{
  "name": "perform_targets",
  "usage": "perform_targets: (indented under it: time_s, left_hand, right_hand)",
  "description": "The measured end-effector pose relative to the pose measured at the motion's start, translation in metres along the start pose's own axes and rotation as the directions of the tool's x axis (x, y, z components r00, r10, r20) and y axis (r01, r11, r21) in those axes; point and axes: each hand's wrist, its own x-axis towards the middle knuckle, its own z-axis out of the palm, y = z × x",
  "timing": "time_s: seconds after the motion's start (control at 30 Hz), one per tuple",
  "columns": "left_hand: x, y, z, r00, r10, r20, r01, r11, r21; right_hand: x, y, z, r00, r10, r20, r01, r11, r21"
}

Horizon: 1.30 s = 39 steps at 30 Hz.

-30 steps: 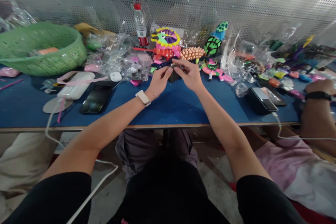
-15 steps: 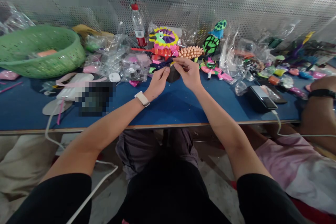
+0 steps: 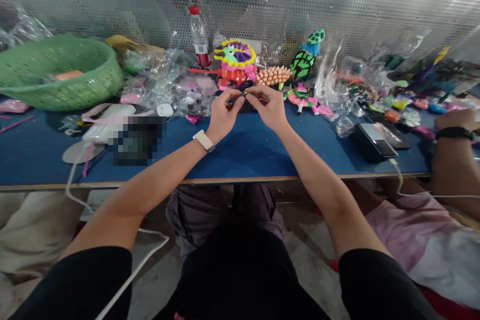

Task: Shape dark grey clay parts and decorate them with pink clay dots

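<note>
My left hand (image 3: pixel 224 116), with a pale watch band (image 3: pixel 204 140) on its wrist, is closed in a pinch over the middle of the table. Its thumb and forefinger meet the fingertips of my right hand (image 3: pixel 269 108), which is pinched as well. What sits between the fingertips is tiny and mostly covered. Just below and behind them shows a dark grey lump (image 3: pixel 247 105), partly hidden by the fingers. Behind the hands stand bright modelled figures: a yellow-rimmed one (image 3: pixel 236 53), an orange spiky one (image 3: pixel 274 75) and a pink-green one (image 3: pixel 302 95).
A green basket (image 3: pixel 93 82) stands at the left, near a phone-like dark object (image 3: pixel 138 142). Clear plastic bags and a red-capped bottle (image 3: pixel 199 37) line the back. A black device (image 3: pixel 371 141) lies at right, near another person's wristbanded arm (image 3: pixel 453 132).
My fingertips have come together above the dark lump, which was more exposed between the hands before. My left fingers have curled inward. The other person's hand at right has shifted slightly left.
</note>
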Motion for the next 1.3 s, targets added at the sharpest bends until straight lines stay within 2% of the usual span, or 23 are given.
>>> perform_targets:
  time_s: [0.17,0.37,0.53,0.73,0.87,0.97,1.1,1.3]
  left_hand:
    - [0.001,0.000,0.001,0.999,0.038,0.000,-0.038,0.999,-0.026]
    - [0.002,0.003,-0.001,1.000,-0.001,0.008,0.001,1.000,-0.018]
    - [0.004,-0.002,-0.002,1.000,0.007,-0.004,-0.008,0.999,-0.039]
    - [0.006,-0.007,-0.001,0.998,0.010,-0.068,-0.017,0.994,-0.112]
    - [0.006,-0.006,0.002,0.997,-0.030,-0.071,0.018,0.986,-0.167]
    - [0.005,-0.006,0.002,0.996,-0.060,-0.069,0.045,0.980,-0.195]
    - [0.007,-0.008,0.001,0.993,-0.087,-0.077,0.070,0.976,-0.208]
    - [0.008,-0.007,0.003,0.983,-0.177,-0.041,0.159,0.946,-0.284]
  right_hand:
    - [0.001,0.007,-0.002,0.998,-0.060,-0.001,0.060,0.997,-0.048]
    - [-0.001,0.004,0.000,0.998,-0.069,0.004,0.069,0.996,-0.063]
    - [0.002,0.005,0.001,0.999,0.011,-0.036,-0.010,1.000,0.026]
    - [0.006,0.010,0.003,0.991,0.115,0.063,-0.126,0.972,0.200]
    - [0.005,0.008,0.003,0.987,0.126,0.102,-0.148,0.956,0.255]
    - [0.004,0.006,0.001,0.993,0.080,0.089,-0.097,0.972,0.212]
    - [0.002,0.004,-0.002,0.998,-0.043,0.050,0.041,0.998,0.044]
    - [-0.002,0.001,-0.004,0.989,-0.147,0.010,0.147,0.978,-0.150]
